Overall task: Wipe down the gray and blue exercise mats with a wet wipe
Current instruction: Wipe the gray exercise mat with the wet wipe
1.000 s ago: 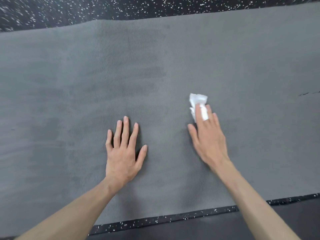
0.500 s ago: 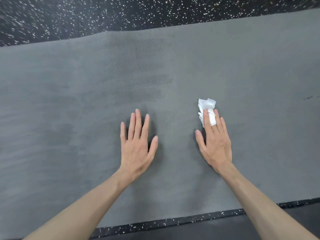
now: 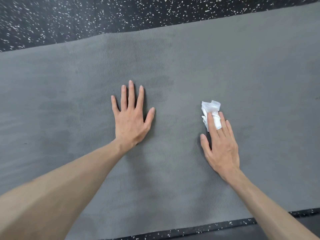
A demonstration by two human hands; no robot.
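The gray exercise mat (image 3: 242,66) fills most of the head view, with a fine wavy ribbing and darker damp patches. My left hand (image 3: 132,118) lies flat on the mat near the middle, fingers straight and spread. To its right, my right hand (image 3: 220,142) presses a crumpled white wet wipe (image 3: 211,111) onto the mat with straight fingers; part of the wipe is threaded between two fingers and the rest sticks out past the fingertips. No blue mat is in view.
Black rubber flooring with white speckles (image 3: 86,19) runs along the mat's far edge. A narrow strip of the same flooring (image 3: 190,231) shows at the near edge, with a dark smooth surface (image 3: 277,229) beyond it at the bottom right.
Both hands have shifted to the right along the mat, the right hand sliding the wipe with it. The view has tipped so more speckled floor shows at the top.
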